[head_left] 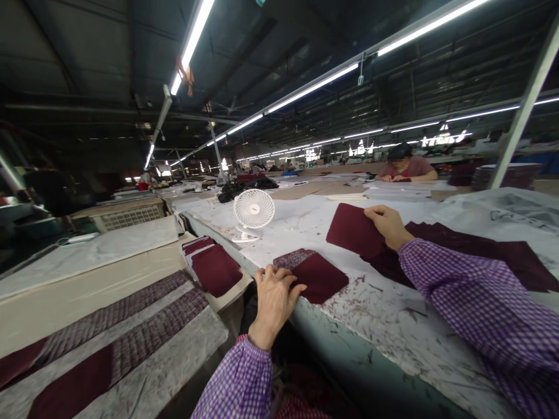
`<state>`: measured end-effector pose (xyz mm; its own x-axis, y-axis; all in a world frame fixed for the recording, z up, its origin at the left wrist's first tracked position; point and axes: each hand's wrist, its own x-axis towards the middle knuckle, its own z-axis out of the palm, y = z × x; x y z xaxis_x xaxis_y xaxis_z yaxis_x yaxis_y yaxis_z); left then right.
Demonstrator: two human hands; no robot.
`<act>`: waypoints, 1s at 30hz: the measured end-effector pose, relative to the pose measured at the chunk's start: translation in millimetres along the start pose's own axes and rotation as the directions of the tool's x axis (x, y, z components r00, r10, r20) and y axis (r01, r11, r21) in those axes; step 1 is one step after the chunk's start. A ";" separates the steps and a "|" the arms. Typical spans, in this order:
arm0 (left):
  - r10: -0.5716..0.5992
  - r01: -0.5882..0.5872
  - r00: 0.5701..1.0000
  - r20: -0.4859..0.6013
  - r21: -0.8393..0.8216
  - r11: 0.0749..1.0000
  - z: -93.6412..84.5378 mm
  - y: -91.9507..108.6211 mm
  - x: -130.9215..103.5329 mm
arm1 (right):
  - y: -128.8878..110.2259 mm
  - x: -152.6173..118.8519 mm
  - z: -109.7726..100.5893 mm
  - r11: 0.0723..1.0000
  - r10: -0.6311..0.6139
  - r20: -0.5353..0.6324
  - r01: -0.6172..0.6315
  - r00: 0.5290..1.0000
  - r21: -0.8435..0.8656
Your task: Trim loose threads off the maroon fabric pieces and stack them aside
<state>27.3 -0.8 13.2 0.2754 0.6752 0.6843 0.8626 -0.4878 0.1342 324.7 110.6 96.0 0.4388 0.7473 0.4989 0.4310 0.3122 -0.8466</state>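
Note:
My right hand [389, 224] pinches the right edge of a maroon fabric piece [351, 230], which is partly lifted above the white-covered table. Under and beyond that wrist, more dark maroon fabric pieces [471, 247] lie spread in an overlapping row. At the table's near edge, my left hand [275, 291] rests its bent, parted fingers against the left side of a small maroon fabric pile [321, 276]. A speckled, greyish piece [292, 258] shows from beneath this pile. How far the left fingertips reach under the cloth cannot be seen.
A white clip fan [254, 209] stands by the table's left edge. On a lower surface at left lie a maroon stack [215, 269] and two fanned-out rows of fabric pieces [159, 317]. A co-worker [408, 164] leans over the far side. Lint and thread scraps litter the table [393, 326].

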 end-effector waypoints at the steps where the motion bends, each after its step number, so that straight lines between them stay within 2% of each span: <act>1: -0.007 0.007 1.000 -0.011 -0.009 1.000 -1.0 1.4 1.6 | -4.1 -2.4 -0.6 0.999 -0.002 0.016 0.001 1.000 0.054; 3: -0.051 0.047 0.998 -0.033 -0.125 0.991 -3.2 5.9 4.4 | -19.3 -16.6 3.2 0.994 -0.075 0.097 0.067 0.992 0.088; 4: -0.101 0.093 0.995 -0.021 -0.251 0.963 -4.4 8.7 5.5 | -29.1 -27.4 6.6 0.986 -0.149 0.168 0.134 0.974 0.095; 5: -0.170 0.162 0.985 0.017 -0.417 0.894 -5.5 11.5 6.3 | -39.5 -40.1 10.1 0.972 -0.234 0.257 0.216 0.938 0.096; 6: -0.241 0.245 0.967 0.087 -0.591 0.769 -6.5 14.2 6.9 | -49.7 -54.1 13.4 0.949 -0.314 0.354 0.299 0.881 0.098; 7: -0.301 0.326 0.938 0.173 -0.732 0.598 -7.5 16.5 7.4 | -59.1 -68.8 16.1 0.925 -0.371 0.466 0.366 0.803 0.104; 8: -0.338 0.389 0.905 0.256 -0.819 0.421 -8.4 18.2 7.7 | -67.4 -83.6 18.0 0.899 -0.406 0.582 0.421 0.705 0.118; 9: -0.359 0.429 0.876 0.324 -0.862 0.270 -9.1 19.1 8.0 | -74.2 -97.7 19.1 0.872 -0.425 0.697 0.468 0.578 0.143; 10: -0.368 0.451 0.853 0.369 -0.878 0.164 -9.5 19.2 8.5 | -79.6 -110.2 19.4 0.847 -0.426 0.790 0.502 0.441 0.177; 11: -0.372 0.464 0.838 0.399 -0.880 0.103 -9.6 18.4 9.2 | -83.8 -120.5 18.9 0.825 -0.419 0.846 0.527 0.329 0.204; 12: -0.375 0.475 0.829 0.416 -0.876 0.079 -9.3 16.7 10.4 | -86.9 -127.7 17.7 0.809 -0.412 0.876 0.543 0.251 0.225; 13: -0.380 0.483 0.823 0.422 -0.872 0.077 -8.5 14.2 11.9 | -89.0 -131.5 15.8 0.802 -0.410 0.885 0.549 0.219 0.236; 14: -0.387 0.488 0.820 0.421 -0.868 0.091 -7.3 11.1 13.9 | -90.3 -131.9 13.2 0.810 -0.412 0.879 0.539 0.239 0.232; 16: -0.413 0.480 0.826 0.382 -0.862 0.162 -3.7 3.4 18.8 | -89.8 -123.8 6.0 0.875 -0.384 0.856 0.433 0.345 0.219; 17: -0.423 0.471 0.833 0.356 -0.858 0.206 -1.7 -0.8 21.7 | -87.7 -116.8 1.8 0.919 -0.349 0.852 0.322 0.391 0.229; 18: -0.427 0.462 0.841 0.333 -0.852 0.245 0.2 -4.9 24.7 | -84.1 -109.2 -2.3 0.953 -0.299 0.858 0.178 0.417 0.246; 19: -0.422 0.454 0.850 0.317 -0.847 0.278 1.8 -8.8 28.0 | -79.2 -101.8 -6.2 0.965 -0.244 0.876 0.017 0.417 0.261; 21: -0.404 0.442 0.863 0.304 -0.841 0.311 3.8 -16.0 35.7 | -66.5 -90.8 -11.6 0.928 -0.155 0.927 -0.271 0.341 0.255; 22: -0.397 0.439 0.866 0.304 -0.843 0.312 4.1 -19.5 40.3 | -59.8 -87.6 -12.8 0.900 -0.122 0.946 -0.369 0.299 0.232; 23: -0.394 0.433 0.868 0.302 -0.849 0.304 4.0 -23.3 45.5 | -53.7 -86.0 -13.0 0.876 -0.095 0.958 -0.435 0.271 0.210; 24: -0.394 0.425 0.869 0.300 -0.860 0.282 3.5 -27.7 51.2 | -48.8 -85.3 -12.4 0.855 -0.075 0.961 -0.479 0.266 0.199; 25: -0.393 0.415 0.869 0.302 -0.876 0.244 3.0 -32.7 57.2 | -45.5 -85.1 -11.1 0.837 -0.062 0.957 -0.508 0.285 0.205; 27: -0.373 0.406 0.865 0.337 -0.905 0.124 2.7 -45.2 68.7 | -43.8 -84.2 -8.1 0.811 -0.030 0.927 -0.533 0.375 0.242; 30: -0.342 0.414 0.841 0.420 -0.905 -0.094 6.7 -67.1 78.1 | -50.1 -80.2 -5.5 0.813 0.048 0.824 -0.501 0.564 0.296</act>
<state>-6.3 88.4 52.9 0.1146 0.9669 0.2281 -0.3508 -0.1755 0.9199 272.2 31.8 99.4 -0.3819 0.9199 0.0885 -0.1031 0.0527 -0.9933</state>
